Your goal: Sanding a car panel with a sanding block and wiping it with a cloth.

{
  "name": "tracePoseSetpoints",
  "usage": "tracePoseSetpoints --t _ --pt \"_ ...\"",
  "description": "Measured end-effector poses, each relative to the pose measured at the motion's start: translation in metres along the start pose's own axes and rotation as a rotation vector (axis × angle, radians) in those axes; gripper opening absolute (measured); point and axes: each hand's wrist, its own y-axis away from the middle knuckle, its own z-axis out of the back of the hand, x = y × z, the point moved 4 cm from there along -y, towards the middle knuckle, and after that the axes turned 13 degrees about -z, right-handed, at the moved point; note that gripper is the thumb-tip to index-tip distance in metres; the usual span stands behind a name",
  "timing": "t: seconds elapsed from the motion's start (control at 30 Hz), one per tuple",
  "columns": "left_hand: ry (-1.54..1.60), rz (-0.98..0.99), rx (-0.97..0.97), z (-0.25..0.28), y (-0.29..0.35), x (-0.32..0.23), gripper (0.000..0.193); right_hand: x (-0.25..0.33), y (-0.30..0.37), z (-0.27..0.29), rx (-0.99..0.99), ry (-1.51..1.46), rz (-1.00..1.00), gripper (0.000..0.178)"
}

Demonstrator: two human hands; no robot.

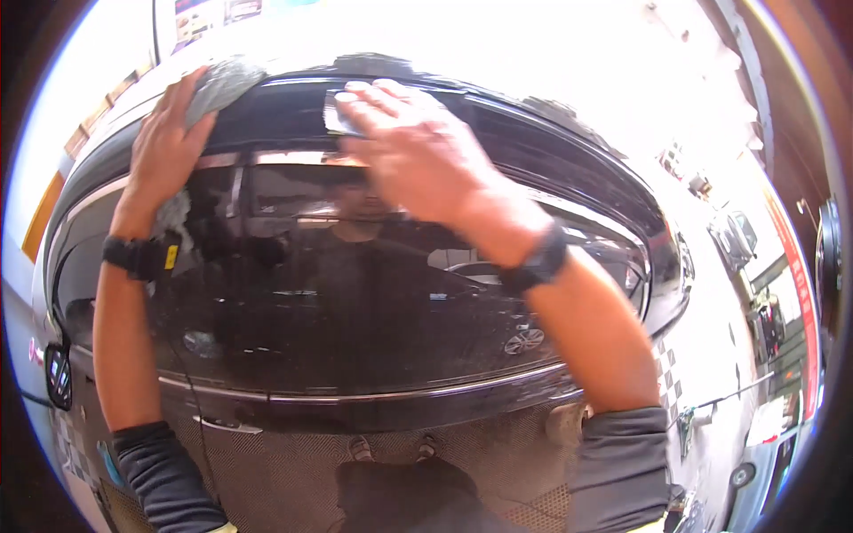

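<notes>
The left hand (169, 133), in the upper left of the head view, is closed around a grey, fuzzy cloth (218, 84) and presses it against the roof edge of a black car (373, 355); a tail of the cloth hangs below the wrist. The right hand (418, 151), upper centre, lies fingers spread and flat over a small pale pad (336, 117), holding it to the dark roof rail just above the window. Both wrists carry black bands. Judging by the surface, the side windows and door below already look glossy and mirror-clean, throwing back a clear reflection, while the work sits at the roof line, so the top strip seems to be what is left. The car body is smooth, curved and hard; a chrome trim strip (355, 395) runs across the lower door, above a chrome handle (227, 426).
</notes>
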Motion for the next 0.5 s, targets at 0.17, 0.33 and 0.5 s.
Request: tracePoseSetpoints --t 0.17,0.33,0.5 --pt "-0.027 -0.07 -0.019 0.005 0.003 -0.009 0.056 -0.086 0.084 0.03 0.06 -0.14 -0.511 0.04" --pt "-0.113 -0.035 -0.028 0.009 -0.006 -0.018 0.051 0.004 0.001 0.015 0.034 -0.159 -0.341 0.04" --pt "0.043 -0.044 0.096 0.023 0.009 0.015 0.058 0.048 -0.037 0.013 0.117 -0.184 -0.029 0.04"
